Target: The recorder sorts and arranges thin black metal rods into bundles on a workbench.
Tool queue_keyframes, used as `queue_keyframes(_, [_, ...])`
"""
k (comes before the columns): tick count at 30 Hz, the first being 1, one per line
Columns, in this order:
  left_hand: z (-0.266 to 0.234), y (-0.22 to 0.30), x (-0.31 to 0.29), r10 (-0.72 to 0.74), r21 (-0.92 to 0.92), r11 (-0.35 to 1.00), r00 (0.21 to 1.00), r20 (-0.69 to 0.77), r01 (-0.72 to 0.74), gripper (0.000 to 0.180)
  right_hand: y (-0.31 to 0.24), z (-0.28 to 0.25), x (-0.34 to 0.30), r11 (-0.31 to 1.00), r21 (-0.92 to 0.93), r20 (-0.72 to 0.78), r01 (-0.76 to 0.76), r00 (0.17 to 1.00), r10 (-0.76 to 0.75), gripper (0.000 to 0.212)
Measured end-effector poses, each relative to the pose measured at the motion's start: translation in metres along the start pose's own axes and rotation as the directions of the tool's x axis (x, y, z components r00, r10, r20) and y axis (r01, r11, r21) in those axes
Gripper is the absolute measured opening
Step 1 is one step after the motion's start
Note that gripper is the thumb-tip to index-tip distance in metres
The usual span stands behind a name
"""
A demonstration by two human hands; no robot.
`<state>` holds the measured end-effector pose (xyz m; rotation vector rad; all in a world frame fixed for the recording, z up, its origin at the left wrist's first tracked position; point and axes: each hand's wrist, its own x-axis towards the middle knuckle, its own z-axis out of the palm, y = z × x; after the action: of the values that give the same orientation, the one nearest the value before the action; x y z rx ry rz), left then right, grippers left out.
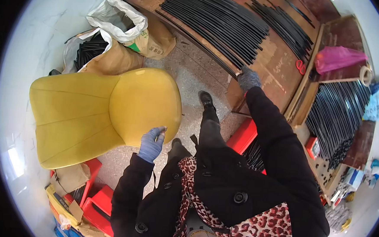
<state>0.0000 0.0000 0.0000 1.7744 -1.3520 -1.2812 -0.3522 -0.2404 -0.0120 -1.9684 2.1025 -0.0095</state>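
My right hand [249, 80], in a grey knit glove, is at the front edge of the brown table. Its fingers close around the near end of a black rod [202, 47] lying along that edge. Beside this rod, a wide row of thin black rods [217, 22] lies side by side on the tabletop. My left hand [151, 145], gloved the same way with bare fingertips, hovers by the seat of the yellow chair [147, 103]. Its fingers are loosely bent and apart, with nothing visible between them.
Open sacks [102, 54] stand at the far left, one holding black pieces. A second group of rods [286, 26] and red scissors [300, 67] lie on the table. More rods [339, 114] fill a wooden tray at right. Red bins [244, 135] sit below.
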Motion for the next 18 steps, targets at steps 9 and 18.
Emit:
queue_keyframes(9, [0.060,0.125,0.156,0.029,0.098,0.995,0.999,-0.026,-0.026,0.021,0.011,0.014,0.099,0.958,0.112,0.337,0.264,0.897,-0.287,0.019])
queue_keyframes(18, [0.135,0.177,0.250,-0.282,-0.541,0.785,0.951,0.125,0.303,0.026,0.036,0.018,0.139,0.885,0.048,0.351,0.464,0.821,-0.450,0.019])
